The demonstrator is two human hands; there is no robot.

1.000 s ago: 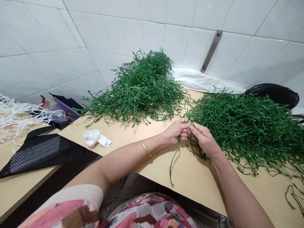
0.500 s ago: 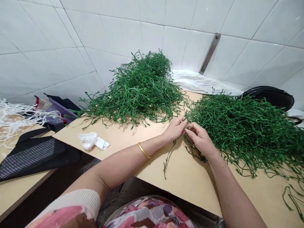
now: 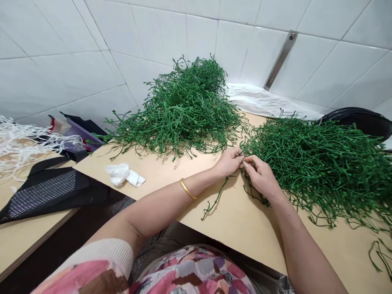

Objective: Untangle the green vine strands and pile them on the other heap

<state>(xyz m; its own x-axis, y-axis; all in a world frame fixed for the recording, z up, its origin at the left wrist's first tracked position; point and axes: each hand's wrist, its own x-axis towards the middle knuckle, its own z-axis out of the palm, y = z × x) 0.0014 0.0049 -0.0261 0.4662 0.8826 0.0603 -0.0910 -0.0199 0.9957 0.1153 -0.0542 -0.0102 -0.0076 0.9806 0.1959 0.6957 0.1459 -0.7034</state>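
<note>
My left hand (image 3: 229,163), with a gold bangle at its wrist, pinches a thin green cord (image 3: 217,199) whose tail hangs below the palm onto the table. Fingertip to fingertip with it, my right hand (image 3: 261,177) is closed in a pinch on the cord too; the exact spot between the fingers is hidden. Just right of my right hand spreads a big heap of knotted green cords (image 3: 321,163). Another tall heap of green cords (image 3: 186,110) rises behind my left hand.
The pale wooden table (image 3: 239,228) meets a white tiled wall. A crumpled tissue (image 3: 124,174) lies left. A white cloth (image 3: 260,99) and black round item (image 3: 358,120) sit behind. White cords (image 3: 33,143) and a black mesh bag (image 3: 43,194) occupy the left table.
The view has shifted slightly. The cord's tail below my left hand has swung a little to the left. Both hands stay together, still pinching.
</note>
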